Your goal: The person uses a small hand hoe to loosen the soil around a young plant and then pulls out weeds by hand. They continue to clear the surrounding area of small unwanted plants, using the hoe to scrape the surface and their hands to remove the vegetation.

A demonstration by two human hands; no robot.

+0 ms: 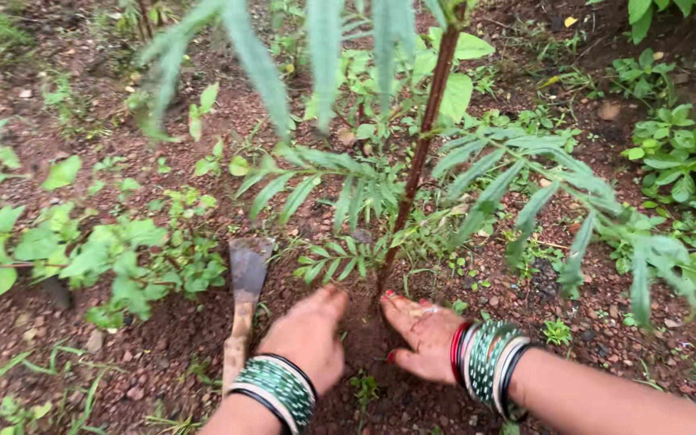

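Pressing flat on red-brown soil point(364, 342), both hands flank the base of a young sapling stem point(412, 185) at 12 o'clock. Left hand point(309, 334): fingers released, palm down, grasping nothing. Right hand point(424, 332): fingers spread open, touching soil just beside the stem. Small hoe point(245, 298) lies at 9 o'clock of the left hand, untouched.
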